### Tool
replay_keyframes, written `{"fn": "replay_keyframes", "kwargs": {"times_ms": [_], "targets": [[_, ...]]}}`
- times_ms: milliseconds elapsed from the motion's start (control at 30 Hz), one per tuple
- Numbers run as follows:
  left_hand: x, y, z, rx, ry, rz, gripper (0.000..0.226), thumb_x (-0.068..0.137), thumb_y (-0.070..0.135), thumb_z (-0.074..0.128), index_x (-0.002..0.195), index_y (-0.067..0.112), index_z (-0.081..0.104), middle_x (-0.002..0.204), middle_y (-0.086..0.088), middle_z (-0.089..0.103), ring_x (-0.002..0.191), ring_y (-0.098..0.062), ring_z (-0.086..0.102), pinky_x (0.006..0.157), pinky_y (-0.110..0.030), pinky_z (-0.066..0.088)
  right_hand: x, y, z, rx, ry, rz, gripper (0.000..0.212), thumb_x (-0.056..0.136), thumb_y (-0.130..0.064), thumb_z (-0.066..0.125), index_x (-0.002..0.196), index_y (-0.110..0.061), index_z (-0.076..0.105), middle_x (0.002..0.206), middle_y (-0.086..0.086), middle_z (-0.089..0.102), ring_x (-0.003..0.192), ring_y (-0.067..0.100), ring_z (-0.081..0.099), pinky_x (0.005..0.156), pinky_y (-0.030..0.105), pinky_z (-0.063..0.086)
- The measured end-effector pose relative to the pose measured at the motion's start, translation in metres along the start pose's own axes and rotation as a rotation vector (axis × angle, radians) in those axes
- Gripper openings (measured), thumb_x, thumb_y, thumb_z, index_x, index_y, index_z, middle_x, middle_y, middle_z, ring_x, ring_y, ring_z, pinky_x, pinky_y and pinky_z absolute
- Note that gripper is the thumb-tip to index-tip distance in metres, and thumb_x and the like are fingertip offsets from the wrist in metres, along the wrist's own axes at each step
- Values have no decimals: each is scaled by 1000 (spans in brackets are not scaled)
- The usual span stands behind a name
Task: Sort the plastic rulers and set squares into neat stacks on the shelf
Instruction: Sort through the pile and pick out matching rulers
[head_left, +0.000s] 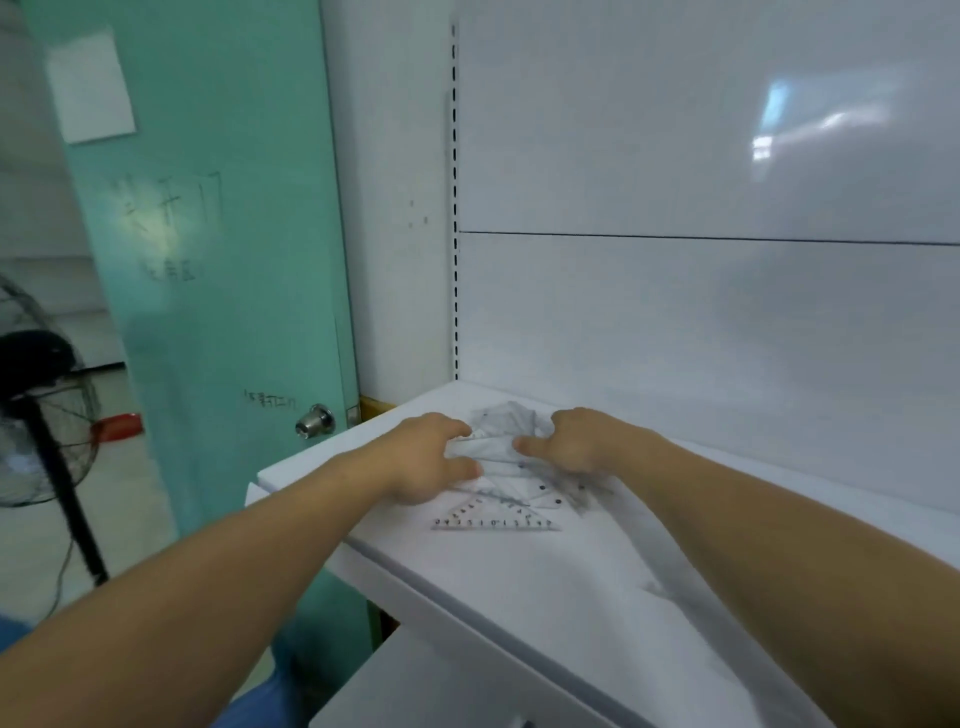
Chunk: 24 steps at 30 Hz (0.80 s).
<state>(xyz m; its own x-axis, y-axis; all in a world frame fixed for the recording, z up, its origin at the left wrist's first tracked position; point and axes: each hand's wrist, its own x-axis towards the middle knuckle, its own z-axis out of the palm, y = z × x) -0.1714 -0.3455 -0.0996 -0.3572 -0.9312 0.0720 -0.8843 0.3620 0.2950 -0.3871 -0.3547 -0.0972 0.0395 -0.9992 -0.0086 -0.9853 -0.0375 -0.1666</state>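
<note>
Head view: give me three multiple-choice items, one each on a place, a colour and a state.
1. Where does the set square with the printed scale lie?
A. On the floor
B. Flat on the shelf, on the camera side of the pile
C. Upright against the back wall

2. What colour is the door left of the shelf?
A. Red
B. Black
C. Teal green

3. What are the left hand and right hand doing?
A. Both gripping the pile of clear rulers
B. Hanging idle off the shelf
C. Holding a pen

Answers: 1 B, it lies flat at the pile's near edge. 2 C, the door panel is teal green. 3 A, the fingers of both hands curl onto the pile.
</note>
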Motion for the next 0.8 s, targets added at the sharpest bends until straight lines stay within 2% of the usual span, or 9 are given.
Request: {"fn": "replay_keyframes", "kwargs": {"times_ms": [67, 133, 200, 300, 433, 533, 600, 667, 800], "targets": [[18, -4, 0, 3, -38, 28, 66, 85, 57, 55, 142, 29, 37, 151, 4, 33, 135, -19, 34, 111, -35, 29, 14, 0, -1, -40, -22, 27, 76, 80, -76, 41, 122, -14, 56, 126, 9, 53, 112, 27, 51, 90, 37, 43], [32, -7, -1, 19, -90, 64, 63, 84, 56, 56, 140, 32, 39, 147, 4, 40, 129, -19, 41, 106, -34, 34, 21, -1, -5, -49, -38, 4, 64, 86, -65, 44, 117, -11, 59, 121, 10, 57, 107, 27, 53, 87, 35, 43], [43, -10, -3, 43, -111, 116, 53, 86, 51, 57, 134, 33, 48, 137, 5, 50, 114, -15, 50, 94, -28, 40, 21, -1, -13, -21, -32, -33, 51, 91, -51, 49, 114, -8, 63, 117, 10, 62, 105, 26, 56, 88, 34, 44], [56, -17, -7, 59, -83, 208, 34, 88, 41, 57, 122, 33, 58, 122, 11, 57, 97, -8, 52, 80, -21, 37, 16, -1, -18, 23, -4, -3, 38, 91, -34, 53, 109, -4, 67, 114, 12, 65, 105, 27, 59, 91, 34, 47], [68, -27, -6, -11, -77, 291, 38, 86, 32, 62, 123, 28, 57, 103, 10, 58, 86, -8, 51, 69, -19, 35, 6, -3, -18, 61, 63, 108, 17, 88, -22, 55, 88, -11, 69, 94, 2, 65, 93, 23, 57, 70, 23, 42], [74, -34, -3, -86, -33, 349, 45, 85, 24, 64, 129, 22, 54, 115, -1, 56, 88, -9, 48, 71, -19, 36, -1, -6, -18, 145, 188, 214, 20, 89, -22, 58, 106, -12, 63, 107, 0, 59, 95, 18, 53, 76, 23, 40], [76, -38, -2, -164, 7, 378, 45, 86, 23, 64, 129, 17, 55, 115, -2, 56, 89, -10, 49, 73, -18, 38, -8, -9, -15, 252, 254, 271, 13, 89, -19, 56, 99, -14, 62, 98, -1, 61, 89, 17, 55, 73, 26, 43], [76, -41, -1, -332, 20, 378, 35, 86, 23, 66, 120, 17, 60, 98, 3, 56, 79, -11, 53, 65, -19, 41, -18, -15, -11, 393, 327, 315, 8, 92, -17, 50, 92, -14, 58, 89, 0, 66, 84, 20, 62, 68, 28, 49], [68, -38, -5, -733, -42, 315, 7, 91, 20, 59, 92, 13, 57, 78, -4, 56, 60, -17, 58, 57, -30, 48, -41, -32, -2, 576, 469, 407, 15, 100, -25, 35, 103, -15, 47, 89, 7, 67, 68, 21, 65, 53, 24, 46]]}}
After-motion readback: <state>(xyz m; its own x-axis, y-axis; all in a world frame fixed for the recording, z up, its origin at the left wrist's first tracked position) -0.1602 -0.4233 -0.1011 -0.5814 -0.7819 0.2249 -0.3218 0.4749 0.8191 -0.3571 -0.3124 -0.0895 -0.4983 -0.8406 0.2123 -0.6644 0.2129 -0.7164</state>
